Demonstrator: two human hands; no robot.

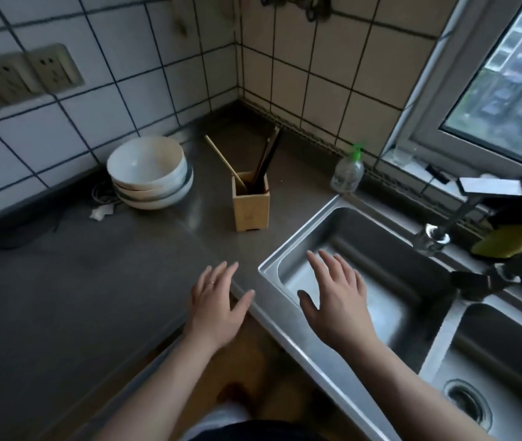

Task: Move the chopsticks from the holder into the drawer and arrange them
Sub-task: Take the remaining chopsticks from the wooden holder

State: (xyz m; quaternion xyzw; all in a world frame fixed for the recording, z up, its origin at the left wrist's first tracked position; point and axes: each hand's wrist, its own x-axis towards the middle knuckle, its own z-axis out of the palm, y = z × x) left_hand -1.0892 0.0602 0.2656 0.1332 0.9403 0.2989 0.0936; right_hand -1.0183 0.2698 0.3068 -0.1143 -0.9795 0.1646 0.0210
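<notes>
At the far left, a row of wall sockets (14, 79) is sitting on the tiled wall; the exact number is blurred, at least three. Below it, three bowls (150, 172) are standing nested in one stack on the grey surface (62, 281), with a small white scrap (99, 213) lying just beside the stack's near left edge.

Right of the bowls, one square wooden holder (251, 202) is standing upright on the surface, well apart from both hands. The chopsticks (263, 163) are resting inside the holder: one light stick (223, 162) is leaning to the left, and a dark cluster is leaning to the far right. The count of dark sticks cannot be determined.

The left hand (216, 308) is hovering palm down over the near edge of the surface, fingers spread and pointing toward the holder. Its grip is fully open and is holding nothing. One ring (211, 283) is showing on a finger.

The right hand (337, 300) is hovering palm down over the left basin of the two-basin steel sink (288, 313), fingers extended and slightly spread. Its grip is also fully open and holding nothing.

Farther right, one clear pump bottle (348, 171) with a green top is standing at the far corner of the sink. One faucet (463, 205) is reaching over the sink at the right.
</notes>
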